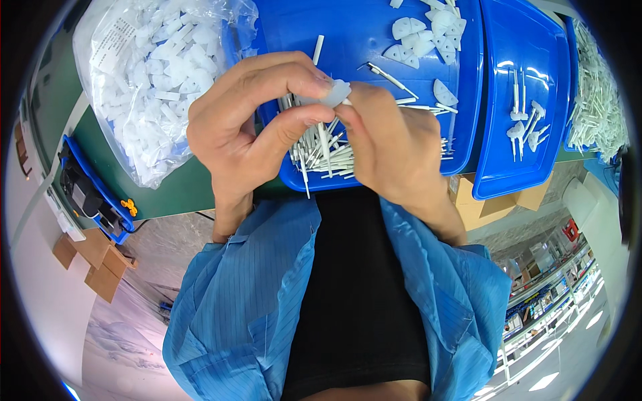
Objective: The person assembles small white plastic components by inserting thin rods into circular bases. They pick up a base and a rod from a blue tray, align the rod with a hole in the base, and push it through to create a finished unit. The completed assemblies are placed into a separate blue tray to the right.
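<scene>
My left hand (244, 123) pinches a small translucent white rounded piece (336, 92) between thumb and fingers, over the near tray. Close against it, my right hand (398, 144) is closed on a thin white rod, of which only a short end shows at the piece. Whether the rod's tip sits inside the piece or just touches it, I cannot tell. Below both hands lies a pile of white rods (326, 150) with thin metal tips, in the blue tray (304, 20). Loose half-round white pieces (420, 40) lie at that tray's far right.
A clear plastic bag (150, 87) full of white pieces lies on the green table at left. On the right, a second blue tray (518, 30) holds several rods with white pieces on them. Beyond it is another tray heaped with white rods (594, 100). A cardboard box (481, 207) stands below.
</scene>
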A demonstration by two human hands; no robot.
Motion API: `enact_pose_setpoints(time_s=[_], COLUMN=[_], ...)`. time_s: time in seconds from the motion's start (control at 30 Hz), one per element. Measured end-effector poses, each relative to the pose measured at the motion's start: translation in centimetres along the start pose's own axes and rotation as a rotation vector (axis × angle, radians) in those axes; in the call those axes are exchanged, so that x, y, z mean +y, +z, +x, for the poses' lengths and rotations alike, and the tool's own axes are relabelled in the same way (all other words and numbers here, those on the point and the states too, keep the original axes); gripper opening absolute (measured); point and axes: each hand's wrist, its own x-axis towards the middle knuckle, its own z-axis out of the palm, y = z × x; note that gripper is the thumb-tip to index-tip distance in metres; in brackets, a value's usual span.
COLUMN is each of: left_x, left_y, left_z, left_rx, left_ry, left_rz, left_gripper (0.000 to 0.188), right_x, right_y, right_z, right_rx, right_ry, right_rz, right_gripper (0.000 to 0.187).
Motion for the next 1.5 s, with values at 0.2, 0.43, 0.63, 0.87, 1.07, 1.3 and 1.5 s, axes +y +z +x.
enact_pose_setpoints(time_s=[0.2, 0.43, 0.63, 0.87, 1.07, 1.3, 1.5], left_x=[0.4, 0.5, -0.2, 1.1, 1.7, 1.3, 2.5], left_y=[1.6, 0.4, 0.1, -0.2, -0.3, -0.3, 1.4], left_z=[-0.4, -0.1, 0.2, 0.9, 0.7, 0.6, 0.7], left_rx=[0.090, -0.064, -0.168, -0.061, -0.327, -0.209, 0.124], left_ry=[0.101, 0.122, 0.412, 0.248, -0.022, -0.109, -0.250], left_rz=[-0.095, 0.082, 0.244, 0.439, 0.922, 0.699, 0.063], left_gripper=[0.029, 0.036, 0.033, 0.045, 0.035, 0.024, 0.020], right_x=[1.6, 2.9, 0.0, -0.4, 2.3, -0.5, 1.4], right_y=[0.4, -1.4, -1.9, -6.2, -15.0, -8.7, -3.9], right_z=[-0.4, 0.4, 0.1, -0.5, -1.3, -1.7, -2.3], right_rx=[0.093, -0.028, -0.095, 0.488, 0.612, -0.374, -0.323], right_ry=[-0.232, -0.236, 0.201, 0.573, 0.732, 0.379, 0.189], right_rz=[-0.050, 0.041, 0.321, 0.036, -0.700, -0.293, -0.387], right_gripper=[0.021, 0.025, 0.014, 0.051, 0.042, 0.017, 0.013])
